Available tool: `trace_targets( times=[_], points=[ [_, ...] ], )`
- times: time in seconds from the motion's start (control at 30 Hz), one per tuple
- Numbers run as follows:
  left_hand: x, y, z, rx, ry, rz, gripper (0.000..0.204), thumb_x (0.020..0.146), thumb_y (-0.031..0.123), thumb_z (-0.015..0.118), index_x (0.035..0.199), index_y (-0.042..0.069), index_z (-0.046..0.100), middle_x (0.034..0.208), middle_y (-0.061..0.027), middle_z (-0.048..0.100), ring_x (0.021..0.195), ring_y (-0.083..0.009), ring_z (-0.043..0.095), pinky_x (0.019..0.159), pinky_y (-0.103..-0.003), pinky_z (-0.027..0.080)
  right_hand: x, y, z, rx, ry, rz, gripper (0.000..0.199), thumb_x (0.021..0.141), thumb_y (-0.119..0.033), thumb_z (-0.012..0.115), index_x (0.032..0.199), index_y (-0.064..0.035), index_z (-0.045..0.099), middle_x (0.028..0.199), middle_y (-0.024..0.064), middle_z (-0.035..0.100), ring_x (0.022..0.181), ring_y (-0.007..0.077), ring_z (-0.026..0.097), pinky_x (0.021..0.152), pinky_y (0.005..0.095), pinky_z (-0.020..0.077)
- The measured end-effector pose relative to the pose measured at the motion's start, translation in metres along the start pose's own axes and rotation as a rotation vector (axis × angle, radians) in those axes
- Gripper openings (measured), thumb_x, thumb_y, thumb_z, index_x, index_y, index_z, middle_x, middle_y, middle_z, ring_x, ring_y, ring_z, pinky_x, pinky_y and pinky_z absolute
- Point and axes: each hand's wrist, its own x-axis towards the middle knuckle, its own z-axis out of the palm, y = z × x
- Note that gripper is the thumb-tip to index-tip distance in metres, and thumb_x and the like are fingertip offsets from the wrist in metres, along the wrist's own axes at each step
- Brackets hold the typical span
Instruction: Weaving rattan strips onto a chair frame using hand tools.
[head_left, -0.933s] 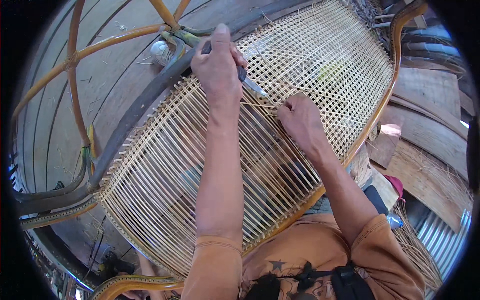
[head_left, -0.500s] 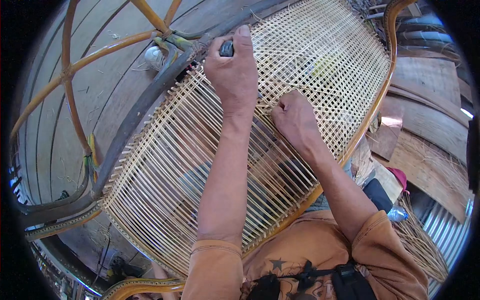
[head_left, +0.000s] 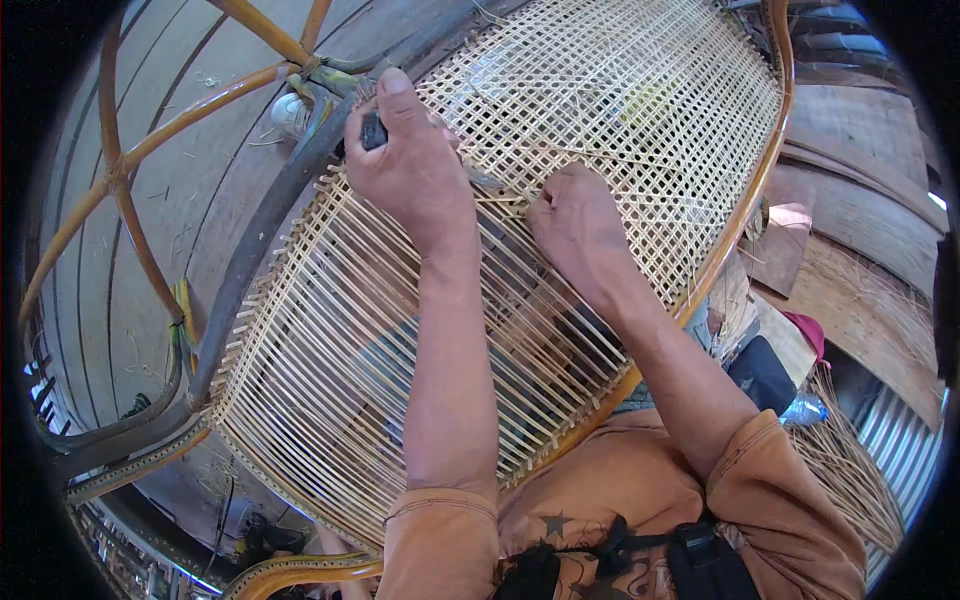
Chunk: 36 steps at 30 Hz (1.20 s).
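Note:
A rattan panel (head_left: 330,340) lies beneath my hands, with parallel pale cane strands at the near left and a dense open weave at the far right. My left hand (head_left: 410,165) is closed around a dark-handled tool (head_left: 374,131), thumb pointing up. The tool's thin greyish metal end (head_left: 486,181) pokes out beside the hand, along the boundary of the weave. Just right of that tip, my right hand (head_left: 578,220) is closed in a pinch at the same boundary. A cane strand seems to run to it, but the fingers hide what they grip.
Glossy curved rattan rails (head_left: 735,250) and a dark pole (head_left: 245,265) frame the panel. A rattan lattice (head_left: 120,160) stands at left over a plank floor. At right lie wooden boards (head_left: 860,200), a plastic bottle (head_left: 803,409) and a bundle of cane (head_left: 845,465).
My left hand has moved left and slightly nearer with the tool, uncovering its metal end. My right hand has shifted slightly left and farther, still pinched. The view has shifted a little.

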Motion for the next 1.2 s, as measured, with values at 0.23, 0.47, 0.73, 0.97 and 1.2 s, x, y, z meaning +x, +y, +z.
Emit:
trace_targets(
  times=[0.23, 0.47, 0.73, 0.97, 1.2],
  points=[
    [-0.004, -0.003, -0.006, -0.089, -0.033, 0.001, 0.032, 0.089, 0.030, 0.063, 0.085, 0.001, 0.051, 0.056, -0.0021, 0.047, 0.047, -0.0086, 0.046, 0.044, -0.021, 0.039, 0.000, -0.001, 0.003, -0.143, -0.012, -0.037, 0.016, 0.074, -0.009, 0.055, 0.066, -0.0006, 0.066, 0.072, 0.0170, 0.063, 0.073, 0.0310, 0.060, 0.071, 0.0391, 0.0490],
    [-0.012, -0.003, -0.017, -0.233, 0.151, -0.046, 0.030, 0.090, 0.031, 0.060, 0.080, 0.005, 0.048, 0.056, -0.0011, 0.044, 0.048, -0.0085, 0.042, 0.044, -0.022, 0.038, -0.005, -0.006, 0.002, -0.613, -0.095, -0.201, 0.016, 0.075, -0.012, 0.055, 0.068, -0.0123, 0.069, 0.071, 0.0051, 0.065, 0.076, 0.0215, 0.061, 0.064, 0.0335, 0.0471],
    [0.017, -0.007, -0.015, -0.287, -0.088, -0.187, 0.035, 0.089, 0.033, 0.059, 0.069, 0.007, 0.046, 0.056, -0.0019, 0.044, 0.046, -0.0121, 0.042, 0.044, -0.027, 0.039, -0.002, -0.003, 0.002, -0.498, -0.075, -0.170, 0.016, 0.077, -0.014, 0.056, 0.072, -0.0109, 0.071, 0.074, 0.0044, 0.066, 0.079, 0.0217, 0.062, 0.067, 0.0321, 0.0477],
    [0.027, -0.011, -0.004, -0.106, -0.237, -0.203, 0.030, 0.087, 0.031, 0.062, 0.074, 0.008, 0.048, 0.057, -0.0011, 0.044, 0.047, -0.0129, 0.043, 0.044, -0.029, 0.041, 0.001, -0.009, -0.004, -0.522, -0.139, -0.138, 0.017, 0.078, -0.014, 0.055, 0.074, -0.0107, 0.072, 0.075, 0.0070, 0.067, 0.081, 0.0234, 0.063, 0.069, 0.0336, 0.0493],
    [0.036, -0.014, -0.001, -0.094, -0.250, -0.285, 0.031, 0.086, 0.030, 0.065, 0.071, 0.009, 0.047, 0.057, -0.0010, 0.044, 0.047, -0.0130, 0.043, 0.044, -0.030, 0.041, 0.005, -0.001, 0.001, -0.469, -0.146, -0.160, 0.019, 0.077, -0.011, 0.053, 0.074, -0.0035, 0.070, 0.076, 0.0124, 0.067, 0.074, 0.0279, 0.065, 0.067, 0.0379, 0.0523]
  ],
)
